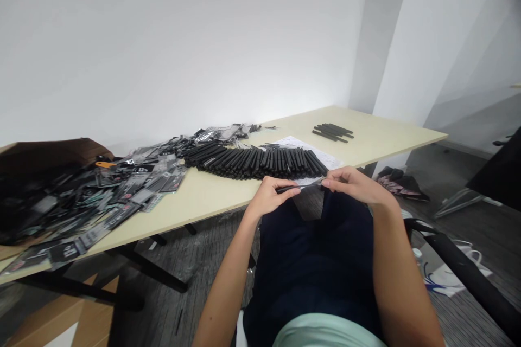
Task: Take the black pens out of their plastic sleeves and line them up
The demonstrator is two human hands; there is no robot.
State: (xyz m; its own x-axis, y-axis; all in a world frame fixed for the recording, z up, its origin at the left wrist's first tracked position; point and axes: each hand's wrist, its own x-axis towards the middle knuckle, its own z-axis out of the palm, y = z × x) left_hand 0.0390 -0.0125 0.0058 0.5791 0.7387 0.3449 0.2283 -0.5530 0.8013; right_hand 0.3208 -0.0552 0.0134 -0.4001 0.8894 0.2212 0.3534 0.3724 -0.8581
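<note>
On the desk (pixel 211 200), a long row of black pens (pixel 254 162) is laid beside a heap of plastic packets (pixel 122 190). One black pen (pixel 288 188) is held just off the desk edge, pinched by the clenched fingers of the left hand (pixel 271 195) and right hand (pixel 352 184).

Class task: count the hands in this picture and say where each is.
2: the left hand and right hand, both at the table's edge, holding a thin black item.

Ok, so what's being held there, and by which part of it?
One slim black pen-like stick is held across both hands: the left hand grips its thicker black end, the right hand pinches its thin, shiny end.
</note>
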